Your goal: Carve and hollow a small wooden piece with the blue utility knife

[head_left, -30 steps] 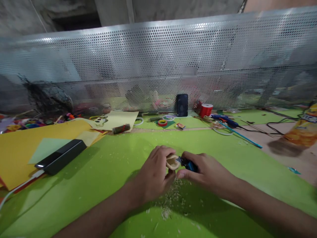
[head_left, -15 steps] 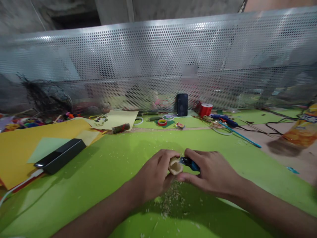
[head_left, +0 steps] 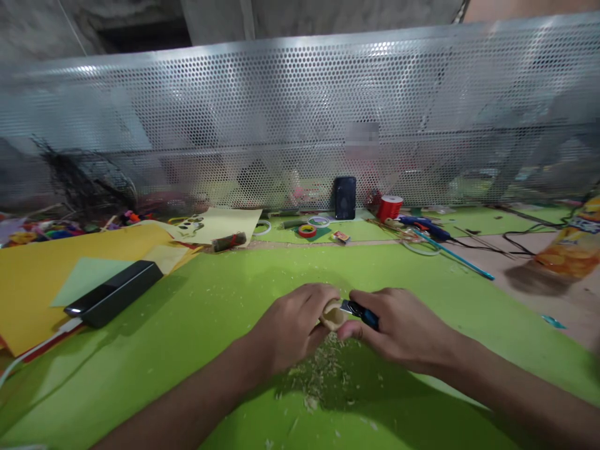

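My left hand (head_left: 293, 322) is closed round a small, pale, hollow piece (head_left: 334, 317) that looks like wood or bamboo, its open end turned toward me. In my right hand (head_left: 398, 325) is a dark utility knife (head_left: 363, 314), its short blade reaching the rim of the hollow piece. The right thumb presses close against the lower edge of that piece. Beneath both hands, shavings (head_left: 321, 375) lie in a loose pile on the green tabletop (head_left: 225, 294). The left fingertips are partly hidden behind the piece.
On the left a black power bank (head_left: 117, 294) with a white cable rests on coloured paper (head_left: 28, 269). Along the back stand a phone (head_left: 345, 197), a red spool (head_left: 390, 207), tape (head_left: 307, 231) and a glue gun (head_left: 424, 227), before a perforated metal screen (head_left: 281, 94). An orange-filled bottle (head_left: 574, 244) is at right.
The hollow piece has tipped slightly in my left hand, and the knife blade has shifted a little at its rim. My right thumb has moved up closer to the piece.
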Demonstrator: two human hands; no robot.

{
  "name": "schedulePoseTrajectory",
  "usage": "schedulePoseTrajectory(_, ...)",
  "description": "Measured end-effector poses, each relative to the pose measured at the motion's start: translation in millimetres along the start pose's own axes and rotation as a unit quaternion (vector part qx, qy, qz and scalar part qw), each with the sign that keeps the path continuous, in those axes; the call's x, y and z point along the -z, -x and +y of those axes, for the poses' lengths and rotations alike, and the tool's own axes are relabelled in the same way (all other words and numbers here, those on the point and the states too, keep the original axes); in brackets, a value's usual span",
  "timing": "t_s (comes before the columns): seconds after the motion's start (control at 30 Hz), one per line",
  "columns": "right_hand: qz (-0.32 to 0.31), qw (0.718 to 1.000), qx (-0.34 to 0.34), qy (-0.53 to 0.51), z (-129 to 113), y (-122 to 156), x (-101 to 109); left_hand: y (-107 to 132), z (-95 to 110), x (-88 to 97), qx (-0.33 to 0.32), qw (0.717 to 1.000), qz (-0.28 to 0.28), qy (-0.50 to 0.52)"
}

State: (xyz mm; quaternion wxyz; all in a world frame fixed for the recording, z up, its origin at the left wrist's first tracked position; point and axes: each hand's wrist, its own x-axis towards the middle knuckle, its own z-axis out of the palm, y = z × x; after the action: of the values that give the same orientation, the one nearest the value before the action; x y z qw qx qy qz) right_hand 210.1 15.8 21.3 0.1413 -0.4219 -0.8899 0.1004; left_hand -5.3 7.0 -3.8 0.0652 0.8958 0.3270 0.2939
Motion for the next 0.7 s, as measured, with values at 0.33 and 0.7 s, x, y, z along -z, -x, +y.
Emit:
schedulePoseTrajectory(0.33, -0.042, 0.998, -0.017, -0.040, -1, -2, 11, -2, 1, -1.0, -0.006, 1.000, -0.008, -0.024)
schedulePoseTrajectory(0.7, -0.041, 0.998, 0.046, -0.029, 6, -4, 6, -2, 6, -0.8, 0.047, 0.996, -0.058, 0.052)
